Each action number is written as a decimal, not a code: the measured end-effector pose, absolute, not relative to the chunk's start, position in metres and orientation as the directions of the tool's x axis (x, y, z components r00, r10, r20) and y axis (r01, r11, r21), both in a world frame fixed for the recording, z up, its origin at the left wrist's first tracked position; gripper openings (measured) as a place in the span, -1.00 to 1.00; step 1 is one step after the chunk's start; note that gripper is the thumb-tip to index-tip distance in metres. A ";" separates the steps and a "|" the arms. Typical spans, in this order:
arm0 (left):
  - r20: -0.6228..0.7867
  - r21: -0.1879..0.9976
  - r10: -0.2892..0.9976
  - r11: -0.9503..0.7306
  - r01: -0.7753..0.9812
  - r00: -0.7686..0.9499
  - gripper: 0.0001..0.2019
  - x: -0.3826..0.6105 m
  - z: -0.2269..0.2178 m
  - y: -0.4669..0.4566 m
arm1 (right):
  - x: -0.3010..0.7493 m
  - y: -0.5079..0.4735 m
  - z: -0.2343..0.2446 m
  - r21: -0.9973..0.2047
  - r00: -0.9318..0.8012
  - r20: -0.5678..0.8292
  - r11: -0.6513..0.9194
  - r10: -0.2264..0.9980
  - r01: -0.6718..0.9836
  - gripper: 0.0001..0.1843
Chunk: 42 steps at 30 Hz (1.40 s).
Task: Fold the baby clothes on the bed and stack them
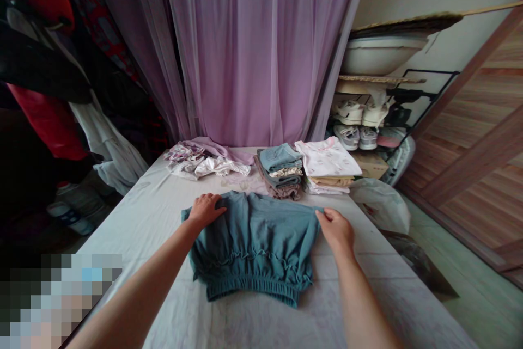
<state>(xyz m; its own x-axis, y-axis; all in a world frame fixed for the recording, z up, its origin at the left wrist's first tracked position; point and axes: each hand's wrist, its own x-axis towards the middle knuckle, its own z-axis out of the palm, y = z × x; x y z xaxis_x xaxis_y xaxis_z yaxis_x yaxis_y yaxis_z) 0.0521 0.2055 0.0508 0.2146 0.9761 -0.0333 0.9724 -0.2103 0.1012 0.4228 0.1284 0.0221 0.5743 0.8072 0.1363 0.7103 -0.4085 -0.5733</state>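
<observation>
Spread on the bed in front of me is a teal elastic-waist garment (pixel 261 229), shorts or a skirt; I cannot tell which. Its gathered waistband and a thin ruffle face me. My left hand (pixel 205 209) rests on the far left part of the cloth, thumb stretched apart from the fingers. At the far right corner, my right hand (pixel 335 228) pinches the hem between thumb and fingers. Just beyond the garment stands a folded stack of blue and brown clothes (pixel 281 169). Right of it is a stack topped by a white shirt (pixel 327 157) with a pink collar.
Loose white and purple clothes (pixel 204 161) lie at the bed's far left. A purple curtain (pixel 245 55) hangs behind the bed. Right of it, a rack holds shoes (pixel 359 134) and a white basin (pixel 382 55). Clothes (pixel 49 120) hang on the left.
</observation>
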 end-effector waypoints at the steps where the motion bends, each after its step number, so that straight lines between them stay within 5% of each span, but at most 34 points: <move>1: -0.046 0.087 0.976 -0.207 0.974 0.212 -0.59 0.053 0.052 0.207 | 0.428 0.123 0.016 -0.592 0.606 0.144 -0.423 0.782 0.686 -0.60; 6: -0.110 0.053 0.978 -0.174 0.983 0.179 -0.74 0.053 0.061 0.209 | 0.424 0.110 0.002 -0.585 0.656 0.164 -0.463 0.737 0.666 -0.60; 22: -0.099 0.168 0.977 -0.170 0.971 0.188 -0.47 0.122 0.062 0.238 | 0.415 0.109 0.014 -0.677 0.698 0.128 -0.452 0.704 0.580 -0.47; 32: -0.015 0.286 0.993 -0.111 0.952 0.120 -0.78 0.096 0.056 0.243 | 0.420 0.110 0.008 -0.661 0.681 0.149 -0.440 0.716 0.607 -0.52; 39: -0.047 0.364 0.987 -0.127 0.923 0.154 -0.50 0.083 0.046 0.242 | 0.422 0.111 0.002 -0.693 0.693 0.182 -0.409 0.698 0.594 -0.53; 42: -0.016 0.330 0.982 -0.174 0.928 0.190 -0.55 0.092 0.049 0.251 | 0.423 0.111 0.002 -0.729 0.711 0.233 -0.365 0.663 0.579 -0.52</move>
<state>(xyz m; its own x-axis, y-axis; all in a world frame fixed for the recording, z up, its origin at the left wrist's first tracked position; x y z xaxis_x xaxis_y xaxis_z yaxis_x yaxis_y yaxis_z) 0.0916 0.2510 0.0490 0.1901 0.9816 -0.0162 0.9276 -0.1742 0.3304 0.4227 0.1111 0.0015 0.7114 0.6630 0.2330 0.5789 -0.3648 -0.7293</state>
